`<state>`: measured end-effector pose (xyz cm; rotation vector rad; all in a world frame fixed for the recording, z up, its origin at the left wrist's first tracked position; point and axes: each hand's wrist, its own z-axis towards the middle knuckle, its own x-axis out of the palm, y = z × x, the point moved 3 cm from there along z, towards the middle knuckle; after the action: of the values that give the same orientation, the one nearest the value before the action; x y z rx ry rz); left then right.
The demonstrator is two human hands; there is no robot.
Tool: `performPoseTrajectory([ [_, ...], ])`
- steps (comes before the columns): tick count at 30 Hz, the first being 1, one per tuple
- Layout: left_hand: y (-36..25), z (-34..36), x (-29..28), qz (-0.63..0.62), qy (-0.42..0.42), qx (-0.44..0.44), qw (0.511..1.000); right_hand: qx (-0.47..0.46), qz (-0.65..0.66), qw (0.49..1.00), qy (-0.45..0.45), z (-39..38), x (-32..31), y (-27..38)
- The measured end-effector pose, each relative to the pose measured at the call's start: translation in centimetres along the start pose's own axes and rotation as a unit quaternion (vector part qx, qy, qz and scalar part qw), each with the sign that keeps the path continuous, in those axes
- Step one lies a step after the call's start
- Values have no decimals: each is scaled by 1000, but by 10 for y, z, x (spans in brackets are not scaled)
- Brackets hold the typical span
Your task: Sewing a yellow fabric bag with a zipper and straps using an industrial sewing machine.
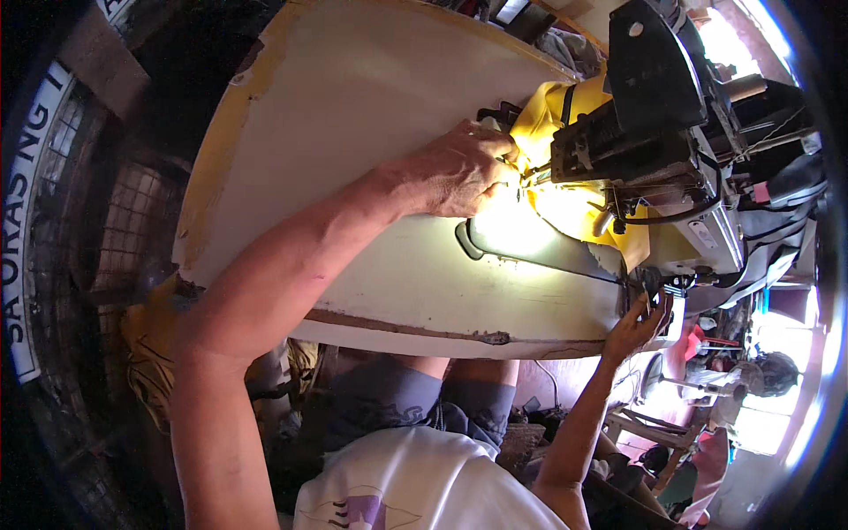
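Note:
A dark sewing machine stands on the right side of the pale table, its lamp lighting the needle area brightly. Yellow fabric lies bunched under and behind the needle, and part of it spreads toward the machine's near side. My left hand is closed, its fingertips pinching the fabric's edge just left of the needle; glare hides the exact grip. At the machine's near right end, my right hand has its fingers curled against a dark round part that looks like the handwheel.
The worn, chipped tabletop reaches far to the left. A dark curved slot edge runs along it below the needle. An electric fan and cluttered furniture stand at the right. Metal grating lines the left side.

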<state>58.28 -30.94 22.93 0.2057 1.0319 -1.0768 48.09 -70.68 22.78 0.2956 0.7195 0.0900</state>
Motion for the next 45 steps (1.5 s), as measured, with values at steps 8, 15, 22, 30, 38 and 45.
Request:
performPoseTrajectory([
  [8,4,-1,-7,-123,-26,-106,986,9,-20,1000,10,0,3,-6],
  [15,16,0,-14,-172,-53,-178,968,83,100,991,15,-3,3,-7],
  [22,19,3,-18,-329,-72,-297,893,18,5,1000,-3,2,-5,-2],
  [30,78,99,-2,-360,-55,-374,853,19,2,1000,-9,2,-5,0],
  [38,121,144,49,63,-52,-420,904,25,5,1000,-3,1,-7,1],
  [45,117,92,-29,57,-336,-353,871,5,36,999,-10,4,-11,8],
])
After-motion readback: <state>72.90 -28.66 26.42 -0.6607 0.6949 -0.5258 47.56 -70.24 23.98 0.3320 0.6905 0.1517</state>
